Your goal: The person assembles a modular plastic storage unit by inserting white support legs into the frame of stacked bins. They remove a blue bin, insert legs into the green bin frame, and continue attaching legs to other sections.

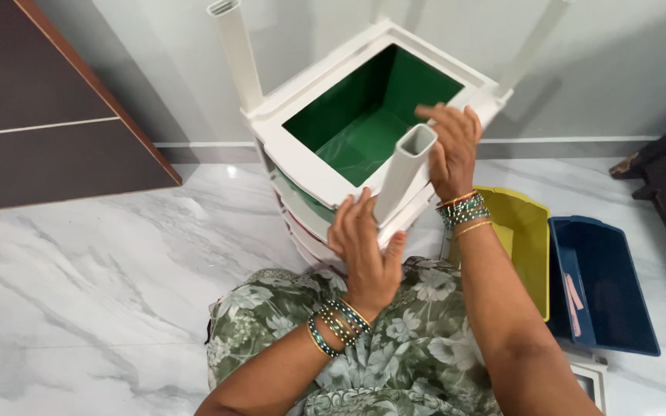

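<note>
the white drawer frame (325, 166) stands on the marble floor (94, 285) directly ahead of the person's lap, tipped toward the far wall, with a green drawer (364, 123) seated in its top opening. a hollow white post (404, 173) rises from the near corner of the frame, its long axis running near-to-far and slightly right. the left hand (365, 250) presses flat against the post's lower end, fingers spread, not clenched. the right hand (450, 146) is curled over the frame's rim just beside the post's open top, fingers loosely grasping the edge. both hands are equally close to the post. further posts stand at the far left (234, 50) and far right corners. a yellow drawer (522, 235) and a blue drawer (603, 285) lie on the floor at right, crowding that side; more floor shows at left.
</note>
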